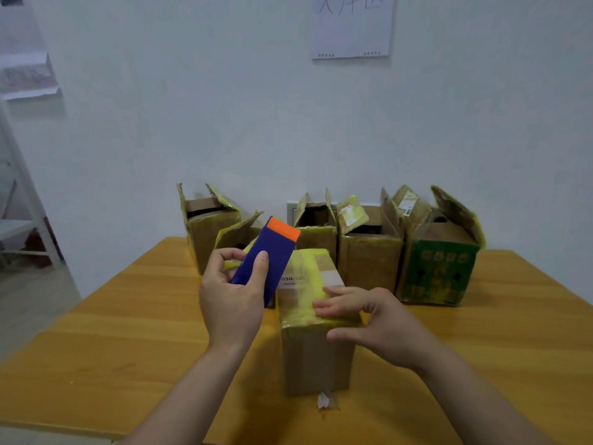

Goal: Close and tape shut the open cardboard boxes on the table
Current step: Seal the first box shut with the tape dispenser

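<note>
On the desk (112, 332) toward its near edge, the closed box (317, 358) looks light and stiff (its yellow tape slick), best held by its sides; the right hand (372, 319) presses flat-fingered on top, while the left hand (231, 297) grips the blue tape dispenser (269, 255).

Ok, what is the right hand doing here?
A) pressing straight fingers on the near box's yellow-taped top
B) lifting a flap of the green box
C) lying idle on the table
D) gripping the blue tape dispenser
A: the right hand lays flat fingers on the taped top of the near box; the left hand holds the blue tape dispenser.
</note>
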The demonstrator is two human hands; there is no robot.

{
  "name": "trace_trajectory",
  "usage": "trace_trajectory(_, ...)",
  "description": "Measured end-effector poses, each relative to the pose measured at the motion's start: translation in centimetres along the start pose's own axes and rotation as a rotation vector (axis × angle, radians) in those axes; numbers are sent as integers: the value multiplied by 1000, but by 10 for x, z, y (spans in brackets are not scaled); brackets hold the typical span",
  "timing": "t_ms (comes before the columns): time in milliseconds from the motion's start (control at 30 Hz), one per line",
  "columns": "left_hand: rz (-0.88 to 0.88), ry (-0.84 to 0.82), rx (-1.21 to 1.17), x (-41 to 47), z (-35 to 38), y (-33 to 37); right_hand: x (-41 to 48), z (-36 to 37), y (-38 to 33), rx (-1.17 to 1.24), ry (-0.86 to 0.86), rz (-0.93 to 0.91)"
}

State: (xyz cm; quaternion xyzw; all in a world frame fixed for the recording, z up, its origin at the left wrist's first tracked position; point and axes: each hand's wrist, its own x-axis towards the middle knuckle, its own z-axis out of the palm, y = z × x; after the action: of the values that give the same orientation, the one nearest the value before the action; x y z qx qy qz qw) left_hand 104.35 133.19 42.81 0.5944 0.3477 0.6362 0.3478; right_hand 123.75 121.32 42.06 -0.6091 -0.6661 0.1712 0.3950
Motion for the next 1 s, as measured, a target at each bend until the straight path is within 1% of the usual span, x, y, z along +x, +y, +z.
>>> trace_trajectory(33,-7,2,-13,1,-3,2,-2,-1,2,20,-23,15)
trace_trajectory(100,-20,4,-32,1,-5,5,-6,2,3,74,-7,29)
trace_trajectory(167,-35,1,-43,0,-7,8,-4,3,-1,79,0,44)
trace_trajectory(333,-58,-23,-91,-8,-14,17,-2,-16,-12,62,-171,119)
trace_trajectory(433,-69,5,-116,-9,-19,20,-2,-20,-13,56,-153,144)
trace_trajectory(533,-77,-2,-128,-11,-22,21,3,-23,-25,-84,-154,189)
trace_trajectory(600,-85,-5,-130,-12,-24,21,8,-21,-42,-258,-142,212)
trace_trajectory(667,-103,16,-130,-13,-25,19,14,-6,-62,-412,-65,236)
trace_trajectory(733,-123,41,-129,-15,-25,17,18,21,-75,-516,24,294)
trace_trajectory(833,-136,42,-128,-18,-26,15,22,55,-77,-691,75,335)
trace_trajectory(933,-135,44,-132,-18,-30,14,21,49,-73,-777,105,322)
trace_trajectory(1000,-139,60,-139,-16,-34,13,18,33,-70,-813,72,334)
